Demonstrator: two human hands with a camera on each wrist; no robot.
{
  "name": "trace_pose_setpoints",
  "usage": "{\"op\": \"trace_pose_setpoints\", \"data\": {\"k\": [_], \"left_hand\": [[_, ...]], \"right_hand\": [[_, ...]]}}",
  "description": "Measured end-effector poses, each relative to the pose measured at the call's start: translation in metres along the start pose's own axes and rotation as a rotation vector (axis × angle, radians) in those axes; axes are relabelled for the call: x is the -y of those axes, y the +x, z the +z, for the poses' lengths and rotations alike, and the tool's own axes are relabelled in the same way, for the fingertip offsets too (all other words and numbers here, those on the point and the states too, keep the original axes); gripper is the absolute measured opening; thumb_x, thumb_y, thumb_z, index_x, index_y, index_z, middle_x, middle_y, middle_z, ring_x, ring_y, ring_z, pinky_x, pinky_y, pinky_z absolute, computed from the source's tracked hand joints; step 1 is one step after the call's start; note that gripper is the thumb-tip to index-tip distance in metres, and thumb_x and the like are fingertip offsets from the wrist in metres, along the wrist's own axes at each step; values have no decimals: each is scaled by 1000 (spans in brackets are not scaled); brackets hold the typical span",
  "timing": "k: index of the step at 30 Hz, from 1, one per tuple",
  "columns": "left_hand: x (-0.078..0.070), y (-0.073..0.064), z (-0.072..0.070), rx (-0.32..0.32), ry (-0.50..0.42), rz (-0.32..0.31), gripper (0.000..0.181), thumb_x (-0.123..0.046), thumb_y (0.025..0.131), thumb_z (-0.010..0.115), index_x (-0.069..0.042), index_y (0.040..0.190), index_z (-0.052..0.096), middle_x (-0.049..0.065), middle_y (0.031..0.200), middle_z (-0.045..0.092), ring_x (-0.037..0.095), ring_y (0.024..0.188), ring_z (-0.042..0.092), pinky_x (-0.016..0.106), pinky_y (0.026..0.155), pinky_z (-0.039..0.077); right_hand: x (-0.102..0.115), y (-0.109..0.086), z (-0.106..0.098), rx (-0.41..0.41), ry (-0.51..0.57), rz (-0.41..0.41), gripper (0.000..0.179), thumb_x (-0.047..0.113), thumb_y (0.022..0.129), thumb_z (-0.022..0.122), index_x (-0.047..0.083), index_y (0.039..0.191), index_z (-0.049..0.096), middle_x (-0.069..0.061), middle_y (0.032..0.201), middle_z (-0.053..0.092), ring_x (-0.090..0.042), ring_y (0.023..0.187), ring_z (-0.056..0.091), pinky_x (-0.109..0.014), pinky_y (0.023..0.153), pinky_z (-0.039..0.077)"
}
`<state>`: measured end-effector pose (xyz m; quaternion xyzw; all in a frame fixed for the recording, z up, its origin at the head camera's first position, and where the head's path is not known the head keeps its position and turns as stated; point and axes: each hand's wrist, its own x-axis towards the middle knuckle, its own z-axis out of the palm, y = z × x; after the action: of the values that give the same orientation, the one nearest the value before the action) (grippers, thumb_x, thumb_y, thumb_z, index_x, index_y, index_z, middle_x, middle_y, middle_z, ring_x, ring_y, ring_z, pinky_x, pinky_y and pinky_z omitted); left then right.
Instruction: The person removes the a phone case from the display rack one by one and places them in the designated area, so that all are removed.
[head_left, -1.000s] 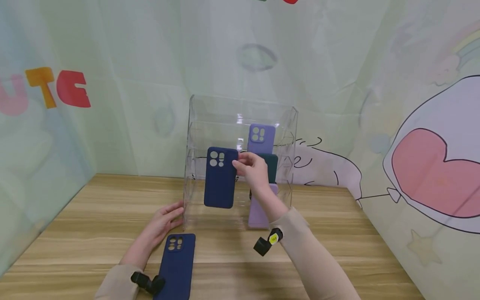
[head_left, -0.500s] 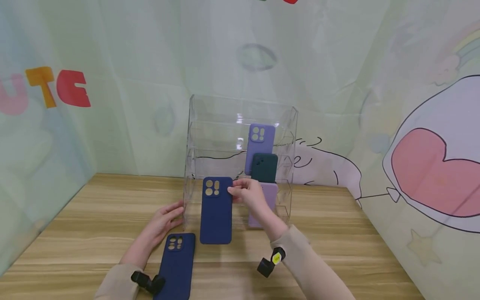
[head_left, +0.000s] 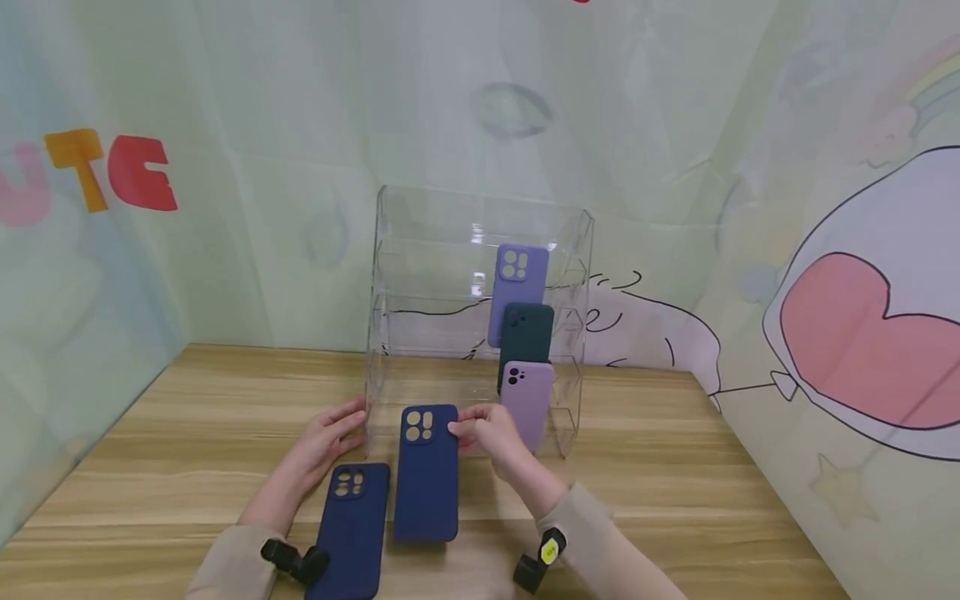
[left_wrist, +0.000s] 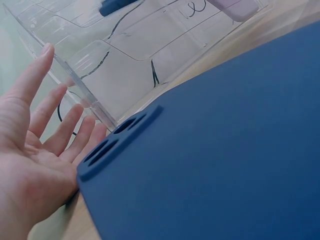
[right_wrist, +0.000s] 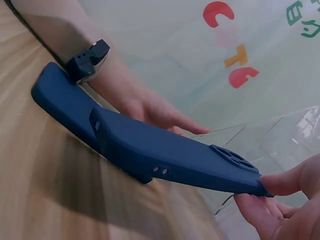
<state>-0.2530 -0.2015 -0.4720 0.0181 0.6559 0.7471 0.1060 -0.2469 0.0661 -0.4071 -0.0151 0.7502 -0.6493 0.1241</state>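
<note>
My right hand (head_left: 486, 435) pinches a navy blue phone case (head_left: 427, 475) by its upper right edge, thumb in front. The case hangs nearly upright in front of the clear acrylic rack (head_left: 431, 325), its camera cutouts at the top. In the right wrist view, the thumb and fingers grip the camera end of this case (right_wrist: 165, 150). My left hand (head_left: 327, 435) is spread with straight fingers at the rack's lower left side. A second navy case (head_left: 351, 529) is beside my left wrist, and fills much of the left wrist view.
On the rack's right side stand a violet case (head_left: 521, 283), a dark green case (head_left: 528, 333) and a lilac case (head_left: 528, 404), one tier below another. The rack stands on a wooden table (head_left: 645, 475) before a printed curtain (head_left: 262, 208).
My right hand has brought the navy case down and slightly left, from in front of the rack's middle tiers to low before its base. My left hand has stayed at the rack's side.
</note>
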Motion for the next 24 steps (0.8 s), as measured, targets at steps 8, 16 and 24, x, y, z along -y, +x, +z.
{"op": "trace_pose_setpoints", "data": {"k": [8, 16, 24], "left_hand": [[0, 0, 0, -8, -12, 4, 67, -22, 102, 53, 6, 152, 19, 19, 160, 17, -15, 101, 50, 17, 93, 48], [1, 1, -1, -7, -4, 5, 66, -22, 102, 52, 7, 152, 19, 17, 160, 19, -15, 101, 51, 17, 93, 48], [1, 1, 0, 0, 0, 1, 67, -23, 103, 52, 6, 152, 18, 20, 161, 15, -14, 102, 50, 18, 94, 48]], "right_hand": [[-25, -9, 9, 9, 13, 79, 19, 0, 87, 67, -11, 102, 62, -1, 70, 61, -11, 58, 58, -32, 63, 61], [-43, -16, 15, 31, 36, 84, 11, -2, 86, 67, -8, 93, 61, 0, 65, 58, -9, 52, 56, -24, 52, 57], [-54, -16, 19, 41, 75, 93, 7, -4, 85, 66, -2, 86, 59, 2, 62, 55, -8, 51, 54, -19, 48, 53]]}}
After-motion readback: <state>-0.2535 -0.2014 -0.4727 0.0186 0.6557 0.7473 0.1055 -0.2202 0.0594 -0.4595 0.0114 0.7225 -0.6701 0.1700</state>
